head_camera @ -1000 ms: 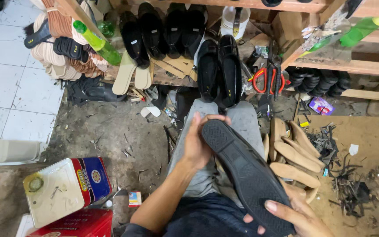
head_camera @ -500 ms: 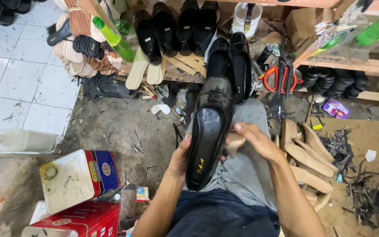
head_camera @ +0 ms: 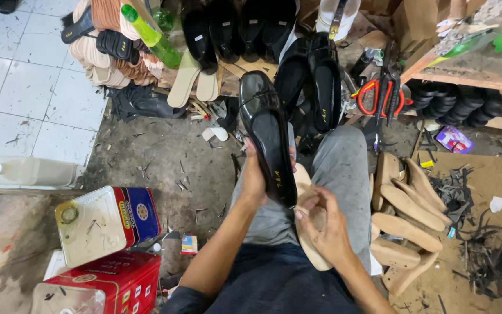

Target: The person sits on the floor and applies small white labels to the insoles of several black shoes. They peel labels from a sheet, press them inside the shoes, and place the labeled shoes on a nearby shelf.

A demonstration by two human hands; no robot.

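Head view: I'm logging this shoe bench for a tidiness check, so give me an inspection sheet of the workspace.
Surface: dirt floor, scattered scraps; white tiles on one side.
Job's things: glossy black shoe and tan insole over the lap.
Clutter: tin cans, insole stack, green bottle, red-handled scissors, black shoes in a row.
Hands: left hand grips the shoe's side; right hand fingers on the insole by the heel.
Cables: nothing seen.
Surroundings: wooden shelf.

Glossy black leather-look shoe (head_camera: 268, 136)
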